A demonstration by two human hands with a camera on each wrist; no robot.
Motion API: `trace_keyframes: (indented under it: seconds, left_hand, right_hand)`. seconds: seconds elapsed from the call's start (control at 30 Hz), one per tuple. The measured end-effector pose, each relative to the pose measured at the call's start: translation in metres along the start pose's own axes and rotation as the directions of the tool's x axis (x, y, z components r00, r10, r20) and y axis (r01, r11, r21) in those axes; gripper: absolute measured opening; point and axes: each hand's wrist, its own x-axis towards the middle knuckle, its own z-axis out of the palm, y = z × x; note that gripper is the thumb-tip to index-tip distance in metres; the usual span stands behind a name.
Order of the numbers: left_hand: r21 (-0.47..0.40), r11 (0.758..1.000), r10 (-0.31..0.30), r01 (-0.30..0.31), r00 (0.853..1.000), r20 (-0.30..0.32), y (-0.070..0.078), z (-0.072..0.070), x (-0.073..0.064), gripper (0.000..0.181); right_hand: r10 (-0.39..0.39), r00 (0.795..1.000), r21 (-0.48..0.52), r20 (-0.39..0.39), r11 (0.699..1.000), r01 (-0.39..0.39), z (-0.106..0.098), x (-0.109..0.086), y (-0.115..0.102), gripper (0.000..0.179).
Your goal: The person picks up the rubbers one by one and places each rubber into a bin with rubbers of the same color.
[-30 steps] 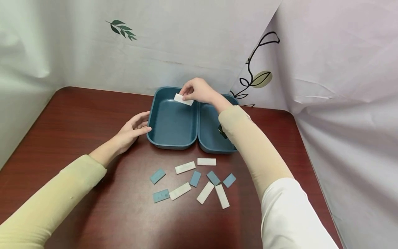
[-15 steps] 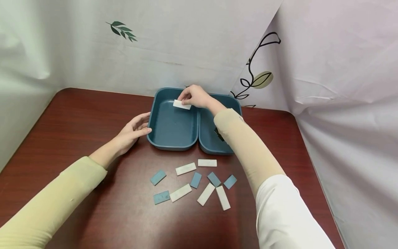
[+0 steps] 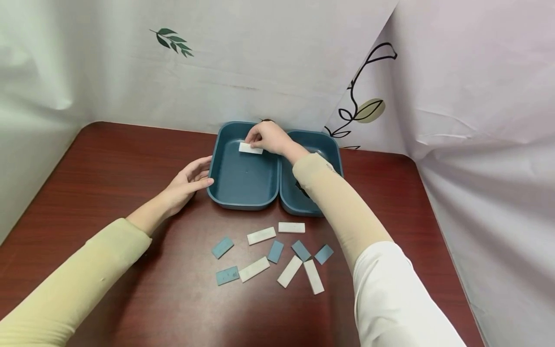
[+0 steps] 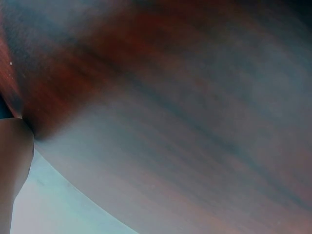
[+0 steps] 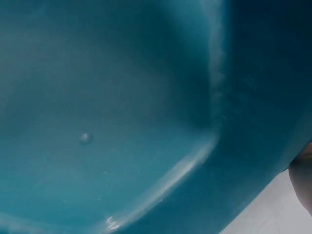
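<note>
In the head view, my right hand reaches over the back of the left blue tray and pinches a white rectangular tile. The tile is low inside that tray; whether it touches the floor I cannot tell. My left hand rests against the tray's left outer side, thumb at the rim and fingers along the wall. Close up, the right wrist view shows a blue tray interior, with a bit of a finger at the right edge. The left wrist view has mostly blurred tabletop.
A second blue tray adjoins the left one, partly covered by my right arm. In front on the dark red table lie several white tiles and shorter blue tiles. A white curtain stands behind.
My right hand has moved slightly left and lower with the white tile, down into the left tray. My left hand stays against the tray's side.
</note>
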Motion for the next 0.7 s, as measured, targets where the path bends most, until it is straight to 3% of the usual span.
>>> trace_keyframes:
  seconds: [0.7]
  left_hand:
    - [-0.02, 1.0, 0.012, -0.011, 1.0, 0.011, -0.003, -0.002, 0.002, 0.064]
  right_hand:
    - [0.002, 0.998, -0.042, -0.059, 0.999, -0.005, 0.01, 0.005, 0.005, 0.017]
